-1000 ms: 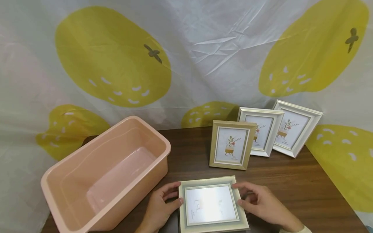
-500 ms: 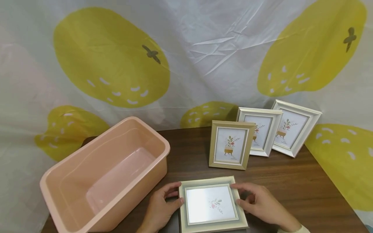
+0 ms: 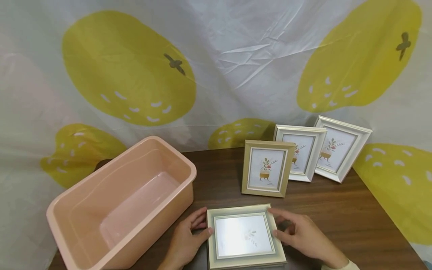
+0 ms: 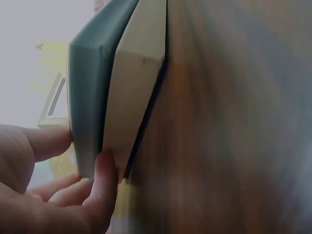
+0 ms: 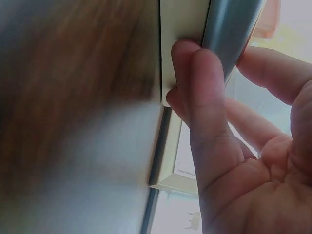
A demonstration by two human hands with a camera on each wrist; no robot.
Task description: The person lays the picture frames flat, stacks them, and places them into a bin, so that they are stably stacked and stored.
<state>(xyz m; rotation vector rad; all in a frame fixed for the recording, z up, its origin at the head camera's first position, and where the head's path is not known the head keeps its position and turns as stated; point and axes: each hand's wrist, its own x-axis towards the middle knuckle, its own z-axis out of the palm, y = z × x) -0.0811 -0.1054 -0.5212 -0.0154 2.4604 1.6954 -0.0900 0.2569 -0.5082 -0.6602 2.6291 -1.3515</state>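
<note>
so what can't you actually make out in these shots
- Flat frame, head view: glare whitens the glass, so its print is only faint.
- What lies under that frame: the left wrist view shows a second layer beneath it, but it is blurred and close, so whether it is another frame is unclear.
- Right hand: the bottom edge cuts off the wrist.
- Tub: its left corner runs off the bottom edge.
- Rear frame: the gold frame overlaps its left side.

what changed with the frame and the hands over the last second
Very little. The flat picture frame between the left hand and right hand shifted only slightly, and the glare on its glass changed, so a faint flower print now shows. Both hands kept gripping its side edges. The pink tub and the three standing frames, gold and two white, stayed put on the table.
</note>
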